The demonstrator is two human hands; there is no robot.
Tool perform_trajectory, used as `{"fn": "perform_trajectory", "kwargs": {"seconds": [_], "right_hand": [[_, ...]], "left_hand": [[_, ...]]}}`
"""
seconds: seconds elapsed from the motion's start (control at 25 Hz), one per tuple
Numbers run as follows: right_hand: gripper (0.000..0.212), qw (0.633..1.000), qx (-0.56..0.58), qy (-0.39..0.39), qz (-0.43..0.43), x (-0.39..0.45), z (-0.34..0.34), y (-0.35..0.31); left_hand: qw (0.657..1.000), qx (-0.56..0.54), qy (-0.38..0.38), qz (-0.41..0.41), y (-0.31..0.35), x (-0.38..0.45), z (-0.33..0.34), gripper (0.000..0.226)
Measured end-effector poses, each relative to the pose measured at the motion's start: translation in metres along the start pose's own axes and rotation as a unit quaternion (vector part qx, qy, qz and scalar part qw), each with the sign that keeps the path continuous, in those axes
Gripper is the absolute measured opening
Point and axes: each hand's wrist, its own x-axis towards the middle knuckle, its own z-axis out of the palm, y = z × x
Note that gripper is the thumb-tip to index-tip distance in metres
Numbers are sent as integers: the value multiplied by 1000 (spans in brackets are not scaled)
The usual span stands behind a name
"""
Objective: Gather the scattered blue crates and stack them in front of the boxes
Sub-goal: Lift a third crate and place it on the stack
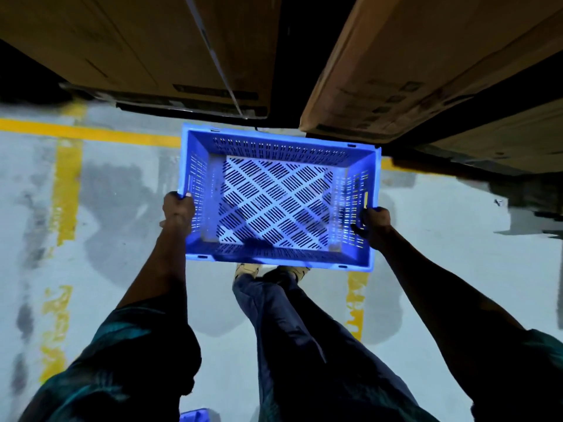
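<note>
Both sets of fingers are clamped on the short sides of a blue crate [278, 197]: the left hand [178, 210] at nine o'clock, the right hand [375, 224] at three. The crate hangs level and empty above the grey floor [128, 214]. Cardboard boxes [189, 50] stand at twelve o'clock, yellow lines [65, 190] at nine.

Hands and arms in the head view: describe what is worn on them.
Both hands, left hand and right hand, are bare: no gloves, rings or watch visible. The forearms are bare too. Short dark sleeves with a teal pattern end near the elbows.
</note>
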Motion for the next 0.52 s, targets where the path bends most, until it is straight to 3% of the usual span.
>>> {"fn": "perform_trajectory", "kwargs": {"seconds": [0.16, 0.28, 0.4, 0.52], "right_hand": [[24, 1000, 1, 6, -1, 1, 0, -5], [17, 997, -61, 5, -38, -12, -1, -2], [29, 983, -144, 16, -111, -24, -3, 1], [41, 981, -139, 2, -136, -27, -7, -7]], "left_hand": [[997, 75, 21, 8, 9, -3, 4, 35], [998, 65, 20, 9, 5, 0, 3, 31], [998, 61, 28, 4, -1, 10, 2, 27], [997, 64, 32, 27, 20, -4, 3, 20]]}}
